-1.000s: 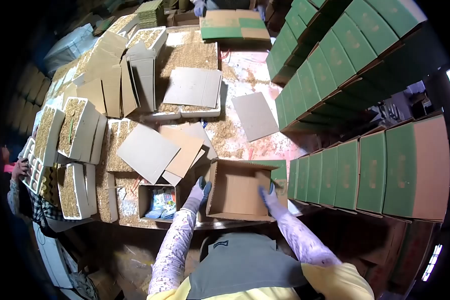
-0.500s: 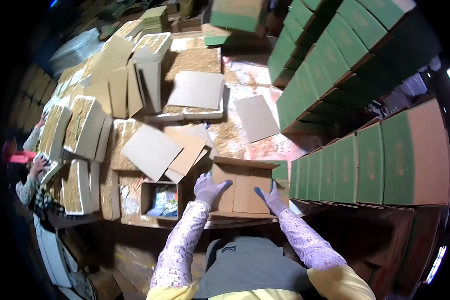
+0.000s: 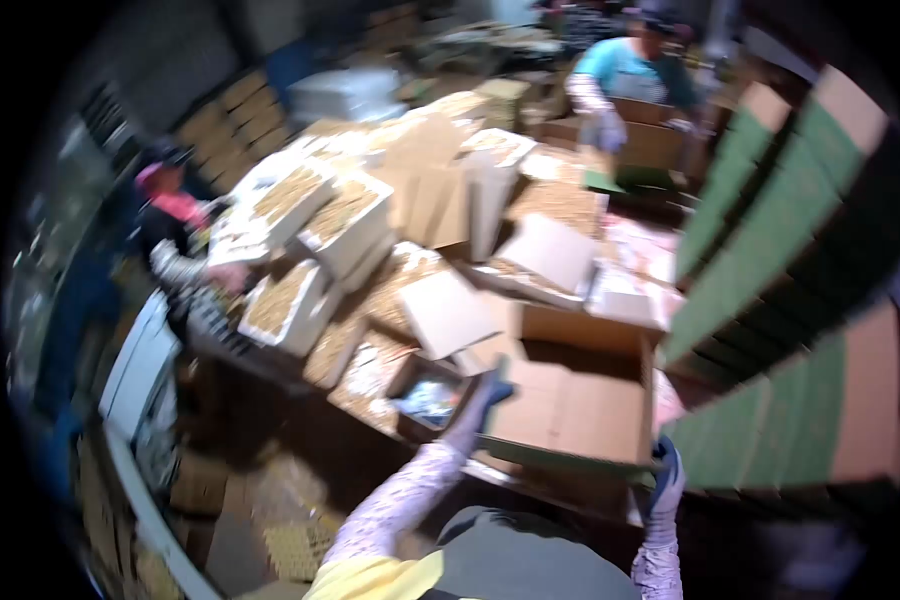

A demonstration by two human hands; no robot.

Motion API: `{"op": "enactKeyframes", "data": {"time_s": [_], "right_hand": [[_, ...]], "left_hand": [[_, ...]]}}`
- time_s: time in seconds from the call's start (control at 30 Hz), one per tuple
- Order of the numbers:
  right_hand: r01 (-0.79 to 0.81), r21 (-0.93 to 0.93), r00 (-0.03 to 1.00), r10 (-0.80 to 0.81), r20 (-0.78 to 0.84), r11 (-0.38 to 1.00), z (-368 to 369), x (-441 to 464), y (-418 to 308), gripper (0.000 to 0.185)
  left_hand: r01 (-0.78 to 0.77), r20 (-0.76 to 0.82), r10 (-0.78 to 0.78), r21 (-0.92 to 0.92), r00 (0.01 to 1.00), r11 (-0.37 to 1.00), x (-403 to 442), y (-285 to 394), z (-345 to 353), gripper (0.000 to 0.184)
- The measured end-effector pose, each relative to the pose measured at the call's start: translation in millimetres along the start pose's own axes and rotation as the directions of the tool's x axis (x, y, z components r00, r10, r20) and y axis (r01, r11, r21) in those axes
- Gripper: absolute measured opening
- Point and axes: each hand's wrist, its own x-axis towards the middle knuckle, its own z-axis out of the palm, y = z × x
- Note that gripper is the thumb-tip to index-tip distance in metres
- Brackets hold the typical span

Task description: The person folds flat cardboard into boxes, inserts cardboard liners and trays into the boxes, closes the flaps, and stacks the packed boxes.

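As both gloved hands bracket it, the open corrugated carton (image 3: 575, 400) is right in front of the person at the near side of the table, and whether its base touches down I can't tell. Right hand (image 3: 664, 478) is hooked round the near right corner, gripping; left hand (image 3: 492, 392) clasps the left edge, palm inward, fingertips blurred.

Nothing shows inside, so this should be light work: stiff walls, dry board with decent grip, though pressed hard mid-panel it could well bow or crease. Best hold? Low on opposite side walls, near the corners, just about where these hands are.

And the looks: plain tan inside, a seam across the floor, a shadow under the far wall, a green strip along the near outer face.

Just left, a small box (image 3: 420, 428) holds bluish packets (image 3: 430, 398); beyond it lies a loose cardboard sheet (image 3: 450, 312). Green-and-brown cartons (image 3: 760, 425) line the right, and across the table a co-worker (image 3: 625, 75) handles another carton (image 3: 652, 135).
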Motion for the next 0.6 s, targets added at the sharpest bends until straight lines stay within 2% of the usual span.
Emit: {"op": "enactKeyframes", "data": {"time_s": [0.03, 0.07, 0.1, 0.17, 0.2, 0.23, 0.3, 0.37, 0.47, 0.53, 0.6], "right_hand": [[0.159, -0.131, 0.987, -0.160, -0.003, 0.979, -13, -10, -29, 0.043], [0.237, -0.106, 0.967, -0.246, -0.074, 0.966, -29, -22, -48, 0.059], [0.317, -0.242, 0.935, -0.345, -0.084, 0.917, -38, -40, -95, 0.057], [0.510, -0.576, 0.759, -0.649, -0.047, 0.639, -88, -61, -145, 0.053], [0.526, -0.567, 0.607, -0.747, -0.272, 0.634, -108, -65, -150, 0.050], [0.565, -0.551, 0.405, -0.788, -0.463, 0.614, -128, -64, -154, 0.049], [0.501, -0.487, 0.145, -0.624, -0.768, 0.715, -170, -41, -190, 0.053], [0.473, -0.463, 0.239, -0.615, -0.751, 0.749, -234, -26, -205, 0.057], [0.637, -0.340, 0.319, -0.638, -0.701, 0.692, -295, 7, -214, 0.060], [0.567, -0.396, 0.412, -0.665, -0.623, 0.722, -359, 28, -171, 0.059], [0.486, -0.408, 0.511, -0.630, -0.585, 0.773, -355, 27, -179, 0.057]], "left_hand": [[-0.009, -0.008, 0.008, -0.076, 1.000, 0.997, 7, -6, -13, 0.064], [-0.038, 0.028, 0.042, -0.139, 0.999, 0.990, 4, 13, -11, 0.064], [-0.061, 0.071, 0.076, -0.195, 0.995, 0.979, 2, 33, -5, 0.064], [-0.099, 0.176, 0.150, -0.272, 0.973, 0.957, -3, 81, 28, 0.063], [-0.120, 0.227, 0.191, -0.294, 0.955, 0.948, -8, 104, 51, 0.063], [-0.140, 0.281, 0.234, -0.318, 0.931, 0.938, -16, 127, 76, 0.063], [-0.157, 0.382, 0.297, -0.355, 0.875, 0.921, -33, 169, 128, 0.062], [-0.152, 0.476, 0.334, -0.380, 0.814, 0.912, -52, 201, 183, 0.062], [-0.101, 0.579, 0.335, -0.399, 0.743, 0.911, -82, 228, 262, 0.061], [-0.063, 0.621, 0.309, -0.386, 0.721, 0.921, -100, 233, 315, 0.061], [-0.034, 0.640, 0.270, -0.356, 0.719, 0.934, -118, 234, 361, 0.060]]}}
